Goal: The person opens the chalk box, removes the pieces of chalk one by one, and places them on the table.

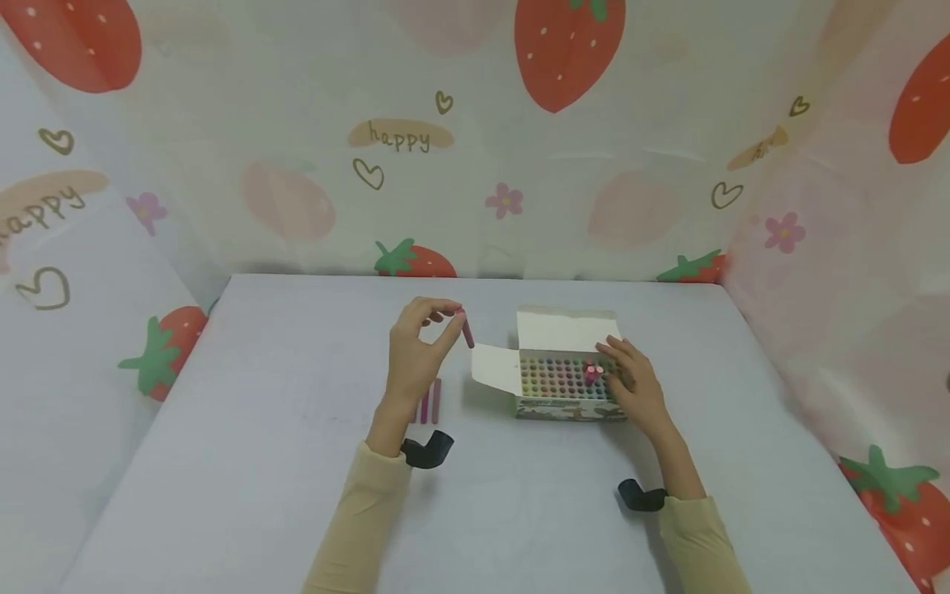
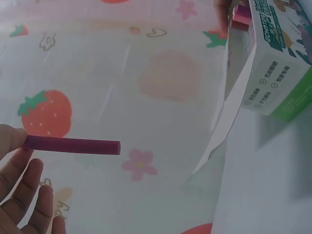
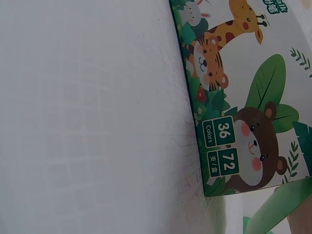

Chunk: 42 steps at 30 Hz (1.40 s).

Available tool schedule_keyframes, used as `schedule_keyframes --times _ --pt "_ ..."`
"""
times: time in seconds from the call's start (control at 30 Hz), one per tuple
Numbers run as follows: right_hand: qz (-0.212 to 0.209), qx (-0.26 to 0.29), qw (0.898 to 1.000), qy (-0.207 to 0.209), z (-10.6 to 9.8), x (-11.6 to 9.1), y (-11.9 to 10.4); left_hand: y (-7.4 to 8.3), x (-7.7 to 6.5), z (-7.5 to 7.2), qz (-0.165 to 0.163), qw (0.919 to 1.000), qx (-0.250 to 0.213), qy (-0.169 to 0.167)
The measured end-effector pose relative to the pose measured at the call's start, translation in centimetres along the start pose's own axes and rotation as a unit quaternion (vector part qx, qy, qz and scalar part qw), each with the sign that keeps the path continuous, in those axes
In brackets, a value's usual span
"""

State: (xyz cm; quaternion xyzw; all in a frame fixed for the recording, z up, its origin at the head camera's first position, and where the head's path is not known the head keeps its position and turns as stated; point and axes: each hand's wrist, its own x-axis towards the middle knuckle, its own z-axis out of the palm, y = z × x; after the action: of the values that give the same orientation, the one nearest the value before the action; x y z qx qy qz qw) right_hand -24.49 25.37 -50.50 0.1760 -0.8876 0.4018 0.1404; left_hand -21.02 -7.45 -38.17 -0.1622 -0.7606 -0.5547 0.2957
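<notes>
My left hand (image 1: 418, 342) pinches a dark magenta chalk stick (image 2: 73, 145) by one end, between thumb and forefinger. In the head view it is raised left of the open chalk box (image 1: 571, 409), and the stick slants down toward the box's side flap. My right hand (image 1: 637, 386) rests over the box's right end, fingers spread and loosely bent. Beside its fingertips, a few pink chalk sticks (image 1: 592, 373) stand higher than the rows. The right wrist view shows the box's animal-printed front (image 3: 243, 107), with most of that hand out of frame.
Several magenta chalk sticks (image 1: 435, 402) lie on the white table (image 1: 282, 396) behind the left wrist. The box's white lid (image 1: 566, 330) stands up at the back, and its side flap (image 1: 496, 368) sticks out left. A strawberry-print curtain (image 1: 475, 165) surrounds the table.
</notes>
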Motion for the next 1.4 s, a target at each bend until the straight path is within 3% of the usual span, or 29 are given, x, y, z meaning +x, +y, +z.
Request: schedule_keyframes --times 0.13,0.4,0.83,1.07,1.23,1.4 --pt "0.001 -0.001 1.000 -0.001 -0.1 -0.1 0.0 -0.9 -0.2 -0.7 -0.005 0.9999 0.014 0.004" --pt "-0.003 -0.002 1.000 0.001 -0.1 0.0 0.0 -5.4 -1.0 -2.1 -0.030 0.9988 0.039 0.005" --pt "-0.002 -0.012 1.000 0.006 0.0 0.0 0.1 -7.7 -2.7 -5.0 -0.047 0.9953 0.084 -0.008" --pt "-0.006 -0.005 1.000 0.009 0.1 0.1 0.1 -9.2 -4.0 -6.7 -0.075 0.9897 0.120 -0.017" --pt "-0.005 -0.007 1.000 0.003 0.0 0.0 0.2 -10.0 -4.5 -7.8 -0.098 0.9797 0.170 -0.042" --pt "-0.002 -0.007 1.000 -0.002 -0.1 0.0 -0.1 -11.1 -4.9 -8.5 -0.141 0.9530 0.249 -0.099"
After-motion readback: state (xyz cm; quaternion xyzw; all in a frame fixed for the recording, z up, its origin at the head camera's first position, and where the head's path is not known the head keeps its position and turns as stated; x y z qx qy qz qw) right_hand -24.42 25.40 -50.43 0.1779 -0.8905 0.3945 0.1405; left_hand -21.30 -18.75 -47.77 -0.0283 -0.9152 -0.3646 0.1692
